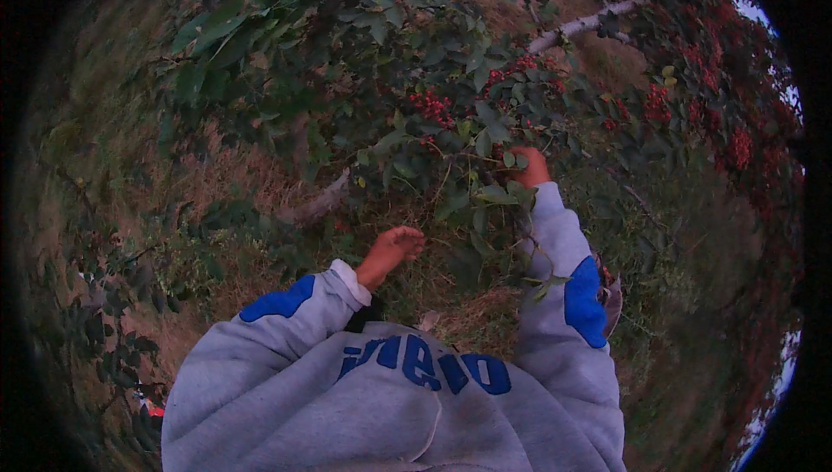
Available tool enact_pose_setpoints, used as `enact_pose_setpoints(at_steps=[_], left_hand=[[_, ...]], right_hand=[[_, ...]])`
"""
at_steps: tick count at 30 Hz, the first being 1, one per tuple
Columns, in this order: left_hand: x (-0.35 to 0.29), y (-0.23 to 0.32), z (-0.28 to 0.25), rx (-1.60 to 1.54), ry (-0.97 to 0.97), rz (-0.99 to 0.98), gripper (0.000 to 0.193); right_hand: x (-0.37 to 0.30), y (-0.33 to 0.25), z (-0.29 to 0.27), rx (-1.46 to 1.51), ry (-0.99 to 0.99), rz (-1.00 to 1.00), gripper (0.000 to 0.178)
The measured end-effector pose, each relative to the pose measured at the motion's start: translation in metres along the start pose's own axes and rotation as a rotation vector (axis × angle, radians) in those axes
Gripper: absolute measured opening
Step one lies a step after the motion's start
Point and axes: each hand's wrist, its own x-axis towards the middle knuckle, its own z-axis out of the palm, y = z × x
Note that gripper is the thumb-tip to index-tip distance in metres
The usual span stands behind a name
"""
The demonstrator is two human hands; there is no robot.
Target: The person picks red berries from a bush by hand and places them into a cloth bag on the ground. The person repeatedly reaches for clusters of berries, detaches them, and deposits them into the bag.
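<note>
My right hand (530,168) reaches up among the leaves of a shrub, its visible fingers bent inward. Leaves (496,195) cover its fingertips, so what they grip is hidden. Just up and left of it hangs a cluster of small red berries (432,108), and more red berries (523,65) show above. Lower and to the left, my left hand (392,253) is held in the air in front of my chest, below the foliage. Its fingers are loosely extended, with nothing visible in them.
A pale branch (589,25) crosses the upper right, and a thicker grey branch (321,201) slants left of centre. Dense red berry clusters (741,149) hang along the right side. Dry grass (477,314) covers the ground below. A leafy sprig (551,282) overlaps my right sleeve.
</note>
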Motion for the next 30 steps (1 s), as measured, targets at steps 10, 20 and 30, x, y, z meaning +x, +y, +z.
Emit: enact_pose_setpoints(at_steps=[10,20,30], left_hand=[[-0.011,-0.007,0.002,0.000,-0.009,0.016,0.019],[-0.028,-0.003,0.004,0.013,0.010,0.007,0.021],[-0.043,0.006,0.032,-0.004,-0.103,0.003,0.022]], right_hand=[[0.018,-0.008,0.022,-0.196,0.067,0.162,0.035],[-0.026,-0.021,-0.023,0.658,-0.189,0.304,0.017],[-0.137,-0.042,-0.082,1.030,0.064,0.394,0.007]])
